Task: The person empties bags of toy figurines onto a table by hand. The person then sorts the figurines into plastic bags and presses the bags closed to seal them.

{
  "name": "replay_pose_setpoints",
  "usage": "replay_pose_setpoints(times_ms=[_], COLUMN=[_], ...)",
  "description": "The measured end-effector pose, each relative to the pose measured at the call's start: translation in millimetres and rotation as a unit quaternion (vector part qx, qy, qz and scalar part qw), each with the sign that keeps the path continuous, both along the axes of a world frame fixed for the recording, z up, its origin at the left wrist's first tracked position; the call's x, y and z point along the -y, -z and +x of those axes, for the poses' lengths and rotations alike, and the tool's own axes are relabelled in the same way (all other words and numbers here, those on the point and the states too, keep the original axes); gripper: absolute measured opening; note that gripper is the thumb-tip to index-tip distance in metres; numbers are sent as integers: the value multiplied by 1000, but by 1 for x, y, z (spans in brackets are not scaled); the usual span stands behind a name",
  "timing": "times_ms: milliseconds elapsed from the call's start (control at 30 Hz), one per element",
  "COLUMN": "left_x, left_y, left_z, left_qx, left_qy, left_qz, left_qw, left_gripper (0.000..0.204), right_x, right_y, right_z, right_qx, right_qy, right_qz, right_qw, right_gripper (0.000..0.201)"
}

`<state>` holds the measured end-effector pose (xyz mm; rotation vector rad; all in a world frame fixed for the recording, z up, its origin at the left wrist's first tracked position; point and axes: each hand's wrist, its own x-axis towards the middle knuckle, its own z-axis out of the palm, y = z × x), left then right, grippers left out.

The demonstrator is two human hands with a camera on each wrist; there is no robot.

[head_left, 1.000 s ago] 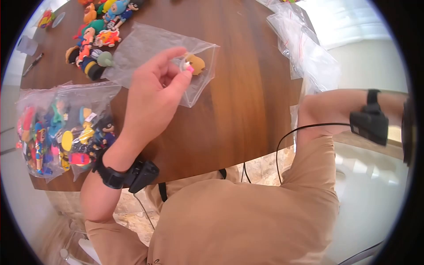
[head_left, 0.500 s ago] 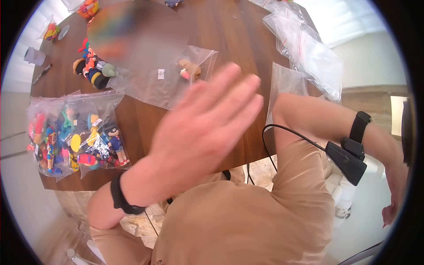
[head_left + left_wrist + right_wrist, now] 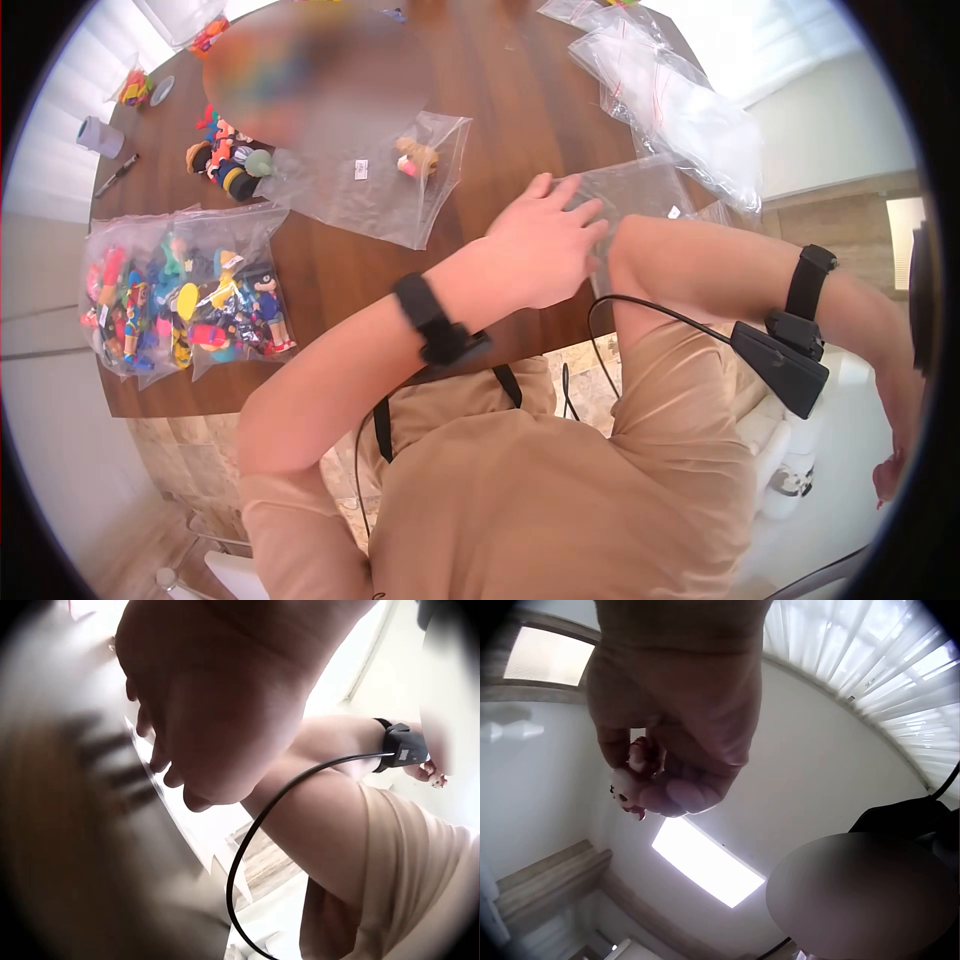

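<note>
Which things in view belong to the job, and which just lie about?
Probably the job:
- left hand, at clear bag
- right hand, holding small figure
- brown figure inside another bag
- loose figures
- filled bags

Apparently lying about:
- pen
- pale cylinder

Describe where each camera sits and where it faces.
Head: worn there, facing forward and down at the table; shows left hand, right arm, shirt.
Left wrist: strapped there, looking past left hand toward right arm and shirt.
Right wrist: strapped there, looking up past right hand to ceiling light.
Head and left wrist share a cable.
</note>
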<state>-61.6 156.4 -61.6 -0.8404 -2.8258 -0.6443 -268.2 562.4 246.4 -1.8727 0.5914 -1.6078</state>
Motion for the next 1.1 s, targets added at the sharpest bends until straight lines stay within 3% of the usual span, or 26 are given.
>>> replay_pose_setpoints(times_ms=[33, 67, 100, 133, 167, 200, 267, 300, 333, 367, 400, 433, 467, 500, 533, 600, 667, 733, 800, 933, 1100], left_x=[-9, -19, -26, -31, -35, -33, 6, 29, 47, 64, 77, 89, 97, 102, 106, 111, 114, 113, 111, 103, 101], left_y=[1, 1, 2, 5, 9, 12, -41, -63, -54, -61, -61, -56, -49, -41, -31, -19, -14, -14, -21, -25, -31], left_z=[-4, -12, -18, -22, -28, -27, 2, 21, 33, 50, 58, 64, 68, 68, 66, 63, 62, 64, 65, 72, 77], left_qx=[-2, -8, -11, -9, -97, -183, -125, -70, -188, -147, -152, -96, -40, -46, -54, -64, -51, -55, -64, -63, -56], left_qy=[-5, 5, 11, -3, -16, -27, -96, -160, -230, -303, -303, -344, -387, -390, -387, -388, -367, -360, -350, -342, -339], left_qz=[-5, -12, -20, -29, 17, 62, 27, -1, 82, 92, 88, 71, 56, 57, 32, 9, 66, 96, 125, 208, 241], left_qw=[1000, 1000, 1000, 1000, 995, 981, 987, 985, 951, 937, 937, 931, 919, 918, 920, 919, 927, 926, 926, 914, 908], left_gripper=[44, 40, 36, 36, 29, 23, 18, 14, 17, 21, 21, 21, 22, 22, 21, 21, 21, 20, 19, 18, 17], right_x=[94, 35, 28, -63, -28, 45, 201, 232, 231, 223, 217, 249, 278, 300, 317, 336, 348, 355, 358, 359, 370], right_y=[15, 6, 9, 4, 15, 27, 45, 48, 48, 105, 161, 140, 156, 175, 191, 220, 230, 244, 248, 266, 278], right_z=[48, 13, 17, -55, -49, -15, 80, 99, 101, 79, 59, 87, 106, 115, 121, 127, 138, 141, 146, 152, 158], right_qx=[-5, -12, -16, -17, -19, -18, -16, -15, -17, 11, 38, -34, -159, -112, -183, -230, -369, -389, -414, -389, -250], right_qy=[1, -4, -11, -20, -29, -37, -46, -54, -51, 154, 354, 234, 341, 325, 301, 284, 329, 339, 361, 386, 433], right_qz=[-3, -10, -18, -25, -32, -38, -49, -56, -58, -90, -121, 188, 273, 388, 409, 391, 391, 350, 376, 324, 381], right_qw=[1000, 1000, 1000, 999, 999, 998, 998, 997, 997, 984, 927, 953, 885, 855, 842, 845, 776, 782, 746, 771, 778], right_gripper=[27, 27, 27, 28, 28, 28, 29, 29, 30, 42, 63, 59, 46, 35, 32, 32, 31, 31, 30, 30, 25])
